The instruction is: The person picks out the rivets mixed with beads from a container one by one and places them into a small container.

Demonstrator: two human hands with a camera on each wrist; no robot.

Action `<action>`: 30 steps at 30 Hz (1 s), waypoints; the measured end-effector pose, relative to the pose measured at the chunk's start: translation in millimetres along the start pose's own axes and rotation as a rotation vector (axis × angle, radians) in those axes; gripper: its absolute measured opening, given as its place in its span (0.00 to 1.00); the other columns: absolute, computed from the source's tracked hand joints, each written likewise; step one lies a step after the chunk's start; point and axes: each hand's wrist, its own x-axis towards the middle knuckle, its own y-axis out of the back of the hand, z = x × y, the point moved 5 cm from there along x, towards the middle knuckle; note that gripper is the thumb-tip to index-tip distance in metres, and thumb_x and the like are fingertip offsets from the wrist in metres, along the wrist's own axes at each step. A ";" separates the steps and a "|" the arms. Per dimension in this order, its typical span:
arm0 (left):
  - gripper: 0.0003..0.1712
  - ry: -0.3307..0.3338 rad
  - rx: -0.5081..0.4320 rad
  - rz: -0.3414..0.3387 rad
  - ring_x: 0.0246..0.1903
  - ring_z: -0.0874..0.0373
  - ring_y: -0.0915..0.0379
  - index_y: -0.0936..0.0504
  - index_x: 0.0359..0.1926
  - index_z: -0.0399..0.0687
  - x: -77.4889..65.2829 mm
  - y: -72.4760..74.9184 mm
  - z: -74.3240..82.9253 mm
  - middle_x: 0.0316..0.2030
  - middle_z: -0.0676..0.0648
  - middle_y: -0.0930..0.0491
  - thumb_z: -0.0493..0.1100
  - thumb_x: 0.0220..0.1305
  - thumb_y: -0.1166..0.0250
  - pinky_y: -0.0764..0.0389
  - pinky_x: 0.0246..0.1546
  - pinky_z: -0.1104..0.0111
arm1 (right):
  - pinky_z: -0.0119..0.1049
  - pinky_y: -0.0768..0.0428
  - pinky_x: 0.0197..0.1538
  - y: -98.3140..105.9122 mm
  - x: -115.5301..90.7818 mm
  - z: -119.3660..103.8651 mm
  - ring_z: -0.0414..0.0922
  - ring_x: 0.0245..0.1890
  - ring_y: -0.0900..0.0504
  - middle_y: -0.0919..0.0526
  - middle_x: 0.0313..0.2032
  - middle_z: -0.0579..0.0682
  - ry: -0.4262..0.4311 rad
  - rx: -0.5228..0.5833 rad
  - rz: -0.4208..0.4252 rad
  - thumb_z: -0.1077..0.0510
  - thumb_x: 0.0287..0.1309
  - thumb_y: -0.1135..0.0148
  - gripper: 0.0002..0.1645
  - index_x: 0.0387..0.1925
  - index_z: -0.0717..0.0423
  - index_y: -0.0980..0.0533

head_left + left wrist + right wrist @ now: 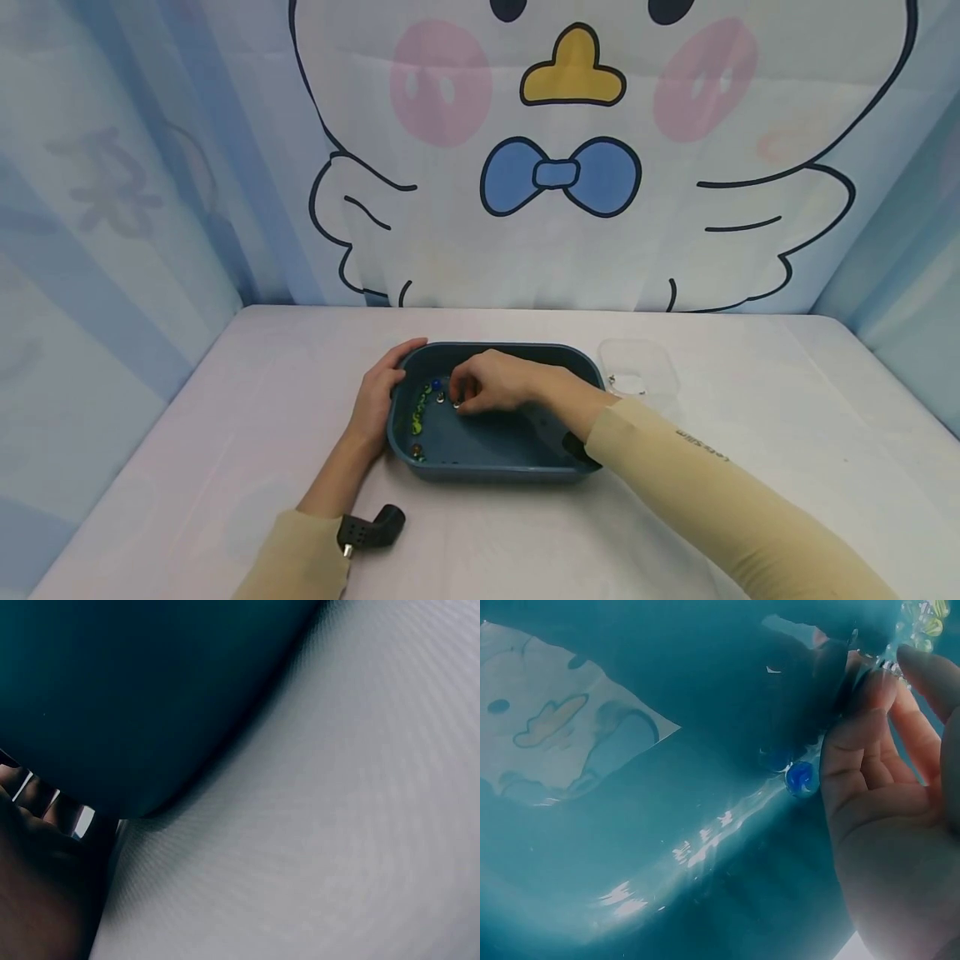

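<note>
A dark teal basin [480,475] stands on the table, its glossy inside mirroring the printed backdrop. My left hand [372,404] holds it at the far left corner, thumb at the rim and fingers along the outer wall. Inside, my right hand [498,382] pinches a small shiny piece [457,405] between thumb and fingertips; I cannot tell what it is. Close by lie a blue glass marble [802,778] and another shiny piece [441,397]. Yellow-green marbles [417,417] line the left side, with a brownish one [417,451] in the near left corner.
A clear plastic box [652,358] with small silvery bits stands right of the basin. The white tablecloth [225,467] extends around both. A cloth backdrop [555,250] with a cartoon bird hangs behind the table's far edge. A black wrist camera [375,528] juts from the left wrist.
</note>
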 end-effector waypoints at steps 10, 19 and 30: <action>0.34 0.001 -0.003 -0.003 0.71 0.52 0.43 0.33 0.71 0.40 -0.9 -0.3 0.3 0.71 0.42 0.35 0.34 0.66 0.66 0.47 0.71 0.55 | 0.31 0.25 0.35 -2.2 0.9 -1.6 0.37 0.29 0.24 0.21 0.29 0.42 0.012 -0.032 -0.001 0.58 0.64 0.33 0.04 0.38 0.53 0.19; 0.34 -0.006 -0.005 -0.003 0.71 0.51 0.43 0.33 0.71 0.39 0.0 -0.3 0.8 0.71 0.42 0.35 0.34 0.66 0.66 0.47 0.72 0.55 | 0.30 0.26 0.34 -0.9 0.1 -3.1 0.37 0.28 0.25 0.22 0.28 0.41 0.036 -0.039 -0.007 0.59 0.64 0.33 0.02 0.35 0.52 0.19; 0.34 0.004 -0.013 -0.009 0.71 0.50 0.43 0.33 0.71 0.38 -0.7 -0.9 1.7 0.71 0.41 0.35 0.33 0.66 0.66 0.49 0.72 0.54 | 0.31 0.24 0.37 0.8 -0.7 -3.0 0.36 0.29 0.24 0.20 0.28 0.40 0.073 -0.040 0.015 0.60 0.63 0.33 0.05 0.31 0.49 0.19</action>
